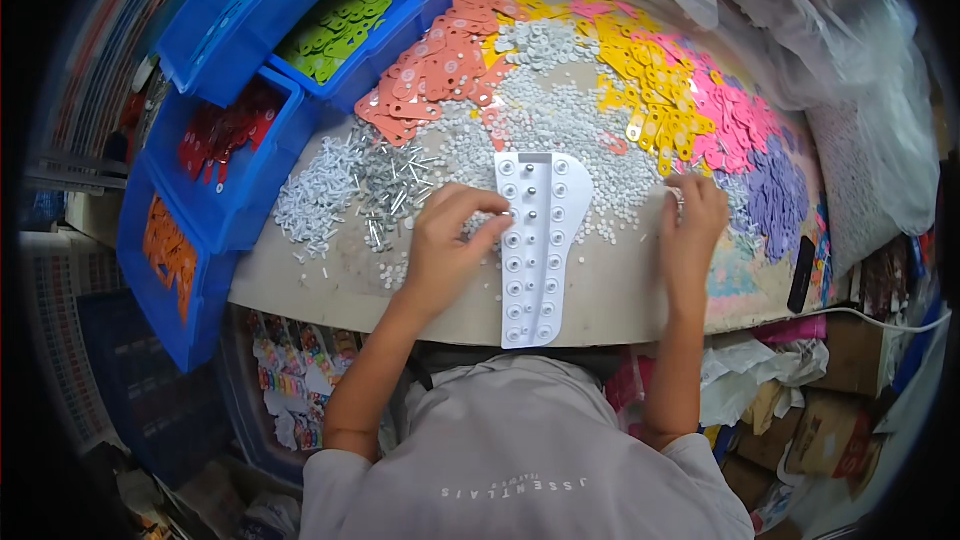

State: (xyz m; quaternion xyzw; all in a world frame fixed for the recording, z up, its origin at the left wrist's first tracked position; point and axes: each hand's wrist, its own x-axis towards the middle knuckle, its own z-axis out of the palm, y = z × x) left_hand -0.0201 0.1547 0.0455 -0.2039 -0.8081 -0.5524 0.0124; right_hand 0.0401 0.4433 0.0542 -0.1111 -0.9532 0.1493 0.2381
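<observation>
A white plastic jig [554, 265] lies in front of me at the table's near edge. Two columns of round seats run along it, with a row of small metal studs [530, 214] in the channel between. My left hand [448, 245] is at the jig's left edge, thumb and index finger closed near one of the seats. Whatever sits between those fingertips is too small to make out. To the right of the jig, my right hand [693, 230] hovers by the small white caps [605, 195], its fingers curled together. Their tips hide most of what they may hold.
Beyond the jig spread heaps of coral tags [425, 75], yellow tags [655, 80], pink tags [730, 120] and purple tags [775, 195]. White pins [318, 195] and metal pins [395, 180] lie left. Blue bins [290, 140] line the left edge; a clear bag [865, 130] stands right.
</observation>
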